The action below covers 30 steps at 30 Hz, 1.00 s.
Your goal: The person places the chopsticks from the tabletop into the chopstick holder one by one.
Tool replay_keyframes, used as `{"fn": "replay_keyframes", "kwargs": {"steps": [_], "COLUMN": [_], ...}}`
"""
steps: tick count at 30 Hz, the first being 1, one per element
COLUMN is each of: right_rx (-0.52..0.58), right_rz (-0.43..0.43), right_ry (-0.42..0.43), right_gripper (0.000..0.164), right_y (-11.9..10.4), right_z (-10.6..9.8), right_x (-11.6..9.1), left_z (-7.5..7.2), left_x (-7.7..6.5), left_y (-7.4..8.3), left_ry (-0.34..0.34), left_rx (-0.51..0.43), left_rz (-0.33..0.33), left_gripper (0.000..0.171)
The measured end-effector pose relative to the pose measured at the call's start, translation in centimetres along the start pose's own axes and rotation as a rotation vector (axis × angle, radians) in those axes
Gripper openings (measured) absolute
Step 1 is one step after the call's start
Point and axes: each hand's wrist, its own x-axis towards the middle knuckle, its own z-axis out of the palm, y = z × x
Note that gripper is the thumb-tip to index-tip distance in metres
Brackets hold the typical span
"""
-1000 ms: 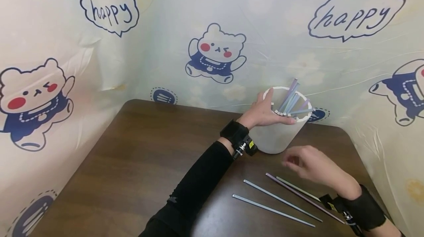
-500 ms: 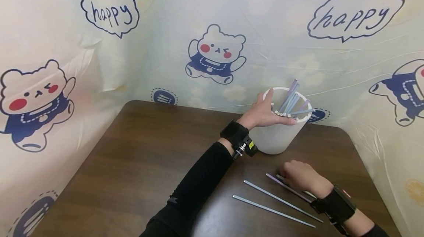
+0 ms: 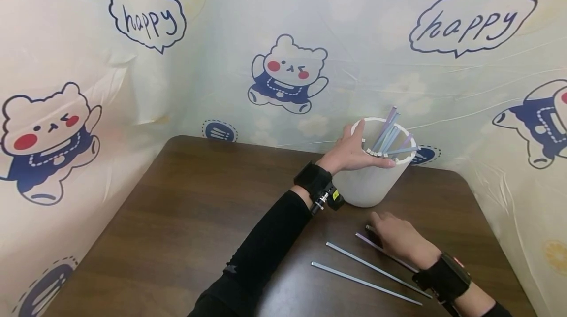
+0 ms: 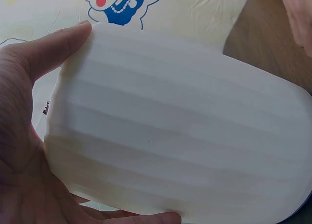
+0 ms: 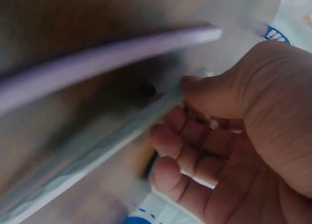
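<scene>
My left hand (image 3: 354,153) grips the rim of a white round bin (image 3: 365,186), which leans a little to the right. In the left wrist view, the thumb and a fingertip press on the bin's ribbed wall (image 4: 175,121). Several thin blue and purple sticks (image 3: 390,135) stand inside, poking above the rim. Just in front, my right hand (image 3: 400,238) pinches a pale green stick (image 5: 119,133) between thumb and forefinger, the other fingers loosely curled. A purple stick (image 5: 112,55) lies right beside it. The pinched stick's far part is hidden under the hand in the head view.
Two pale blue sticks, a farther one (image 3: 376,269) and a nearer one (image 3: 366,283), lie roughly parallel on the brown table (image 3: 186,218), left of my right hand. A printed cloth (image 3: 221,61) hangs close behind the table and on both sides.
My right hand has come down from above the table to the pale green stick and taken hold of it, shifting its near tip slightly. The left hand and the bin have stayed in place.
</scene>
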Motion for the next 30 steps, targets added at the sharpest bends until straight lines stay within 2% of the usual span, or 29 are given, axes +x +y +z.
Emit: {"fn": "replay_keyframes", "kwargs": {"steps": [7,9,14,15,16,17,19,21,23,28,30], "right_rx": [-0.086,-0.101,-0.133,-0.129,-0.114,-0.098,-0.058,-0.005,0.047,0.192,0.261], "right_rz": [-0.108,-0.13,-0.195,-0.216,-0.234,-0.254,-0.286,-0.31,-0.334,-0.406,-0.421], "right_ry": [0.156,0.2,0.357,0.397,0.435,0.474,0.537,0.59,0.63,0.787,0.859], "right_gripper": [0.059,0.063,0.049,0.036,0.02,0.012,0.008,0.016,0.013,0.048,0.052], "right_y": [0.4,0.2,-0.6,-0.7,-0.8,-1.0,-1.4,-1.8,-2.2,-2.4,-2.3], "right_z": [-1.7,-2.5,-5.1,-5.7,-6.4,-7.2,-8.8,-10.3,-11.9,-15.2,-16.4], "right_x": [0.2,0.0,-0.6,-0.7,-0.8,-0.9,-1.4,-1.8,-2.2,-2.6,-2.8], "left_z": [0.1,0.1,0.1,0.1,0.1,0.1,0.1,0.0,0.0,0.1,0.1], "left_x": [0.0,0.0,-0.1,-0.1,-0.1,-0.1,0.0,0.0,0.0,0.0,0.0], "left_y": [0.1,0.1,0.1,0.1,0.0,0.1,0.1,0.1,0.2,0.1,0.0], "left_ry": [0.012,0.011,0.009,0.009,0.009,0.009,0.011,0.007,0.004,0.007,0.01], "left_rx": [0.004,0.007,-0.002,-0.005,-0.008,-0.011,-0.014,-0.007,0.002,0.014,0.013], "left_rz": [-0.006,-0.007,-0.006,-0.006,-0.006,-0.006,-0.003,0.002,0.009,0.017,0.015], "left_gripper": [0.124,0.124,0.124,0.125,0.125,0.125,0.125,0.125,0.125,0.125,0.125]}}
